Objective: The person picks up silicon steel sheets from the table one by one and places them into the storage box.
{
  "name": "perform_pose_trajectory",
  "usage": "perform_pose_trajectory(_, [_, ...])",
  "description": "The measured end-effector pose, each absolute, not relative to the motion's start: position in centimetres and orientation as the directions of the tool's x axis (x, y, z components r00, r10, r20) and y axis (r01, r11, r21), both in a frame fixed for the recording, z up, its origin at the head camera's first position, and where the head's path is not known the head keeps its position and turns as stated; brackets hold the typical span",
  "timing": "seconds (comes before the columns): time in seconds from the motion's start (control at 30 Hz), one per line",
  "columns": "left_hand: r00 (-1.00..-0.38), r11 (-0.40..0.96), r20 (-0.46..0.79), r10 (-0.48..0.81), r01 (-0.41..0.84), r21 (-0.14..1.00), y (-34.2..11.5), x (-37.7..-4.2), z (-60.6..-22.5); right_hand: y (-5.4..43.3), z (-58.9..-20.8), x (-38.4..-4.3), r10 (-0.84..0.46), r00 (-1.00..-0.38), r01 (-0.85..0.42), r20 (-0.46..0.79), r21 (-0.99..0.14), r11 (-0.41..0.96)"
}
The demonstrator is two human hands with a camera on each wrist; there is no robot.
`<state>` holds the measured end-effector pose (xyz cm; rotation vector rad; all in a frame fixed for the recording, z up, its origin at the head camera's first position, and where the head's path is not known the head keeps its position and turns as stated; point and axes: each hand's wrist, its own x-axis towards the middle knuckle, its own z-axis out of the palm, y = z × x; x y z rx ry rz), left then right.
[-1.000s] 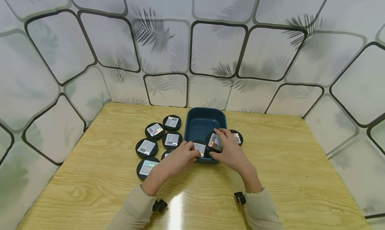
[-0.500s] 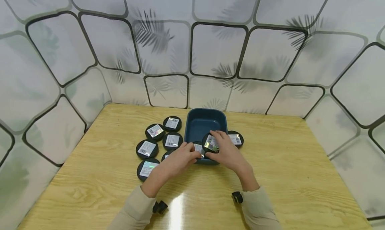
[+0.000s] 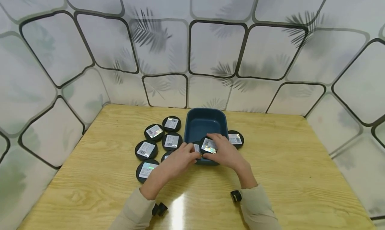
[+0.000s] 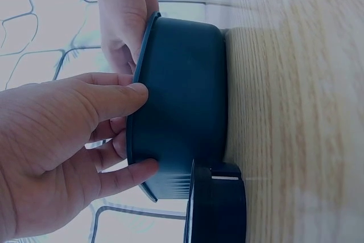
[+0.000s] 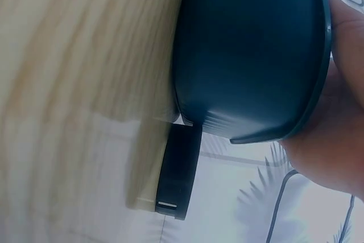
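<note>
My right hand (image 3: 227,151) grips a flat round black disc (image 3: 207,145) with a white label, thumb at its near edge and fingers at its far edge. That disc is over the front part of a dark blue rectangular container (image 3: 206,113). My left hand (image 3: 180,155) holds the container's rim at the front left, thumb outside in the left wrist view. Beside its fingertips another labelled disc (image 3: 197,148) lies inside the container, partly covered by the held disc. In the right wrist view my right hand (image 5: 341,135) is at the rim, with the held disc hidden behind the container wall (image 5: 250,55).
Several labelled black discs lie left of the container, including a front one (image 3: 147,170) partly behind my left forearm. One disc (image 3: 236,139) lies against the right side. The wooden table (image 3: 285,163) meets a patterned curtain (image 3: 219,49) behind.
My right hand has moved left and slightly toward me with the disc, which now overlaps the disc inside the container more. The left hand stays at the rim.
</note>
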<state>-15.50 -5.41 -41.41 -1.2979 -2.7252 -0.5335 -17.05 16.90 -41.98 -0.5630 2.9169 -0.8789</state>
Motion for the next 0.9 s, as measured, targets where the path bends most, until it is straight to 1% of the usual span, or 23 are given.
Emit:
perform_pose_trajectory(0.27, [-0.635, 0.570, 0.222, 0.740, 0.767, 0.295, -5.58, -15.49, -41.48, 16.56, -41.92, -17.54, -0.355, -0.935, -0.297, -0.010, -0.529, 0.795])
perform_pose_trajectory(0.7, [-0.643, 0.579, 0.209, 0.737, 0.759, 0.296, -5.51, -15.51, -41.54, 16.52, -41.84, -17.73, -0.369, -0.929, -0.319, 0.010, -0.526, 0.789])
perform_pose_trajectory(0.9, [-0.631, 0.566, 0.218, 0.744, 0.770, 0.296, -5.59, -15.50, -41.62, 16.51, -41.99, -17.68, -0.377, -0.926, -0.324, 0.004, -0.518, 0.792])
